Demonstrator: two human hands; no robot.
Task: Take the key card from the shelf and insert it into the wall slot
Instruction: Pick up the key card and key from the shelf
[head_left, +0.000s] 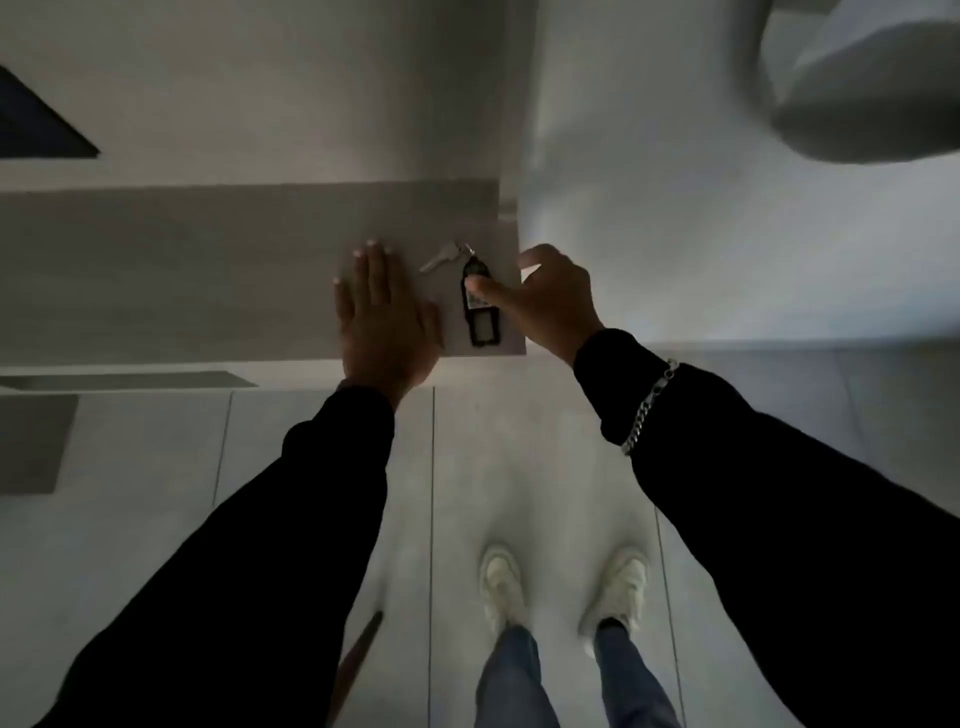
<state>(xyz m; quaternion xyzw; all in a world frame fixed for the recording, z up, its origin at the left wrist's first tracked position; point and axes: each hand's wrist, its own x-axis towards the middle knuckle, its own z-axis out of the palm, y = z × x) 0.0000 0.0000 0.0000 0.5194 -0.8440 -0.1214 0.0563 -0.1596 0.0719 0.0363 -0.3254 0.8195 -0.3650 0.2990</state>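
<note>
A black key card tag (482, 317) lies flat near the right end of a grey shelf (208, 270), with a silver key (441, 258) on its ring pointing up-left. My right hand (550, 301) hovers at the shelf's right edge, its thumb tip resting on the top of the tag and the other fingers curled off the edge. My left hand (384, 317) lies flat, palm down and fingers together, on the shelf just left of the tag. No wall slot is in view.
A white wall (701, 234) rises right of the shelf, with a pale rounded object (857, 88) at the top right. Below are a light tiled floor (545, 467) and my feet in white shoes (566, 587). The scene is dim.
</note>
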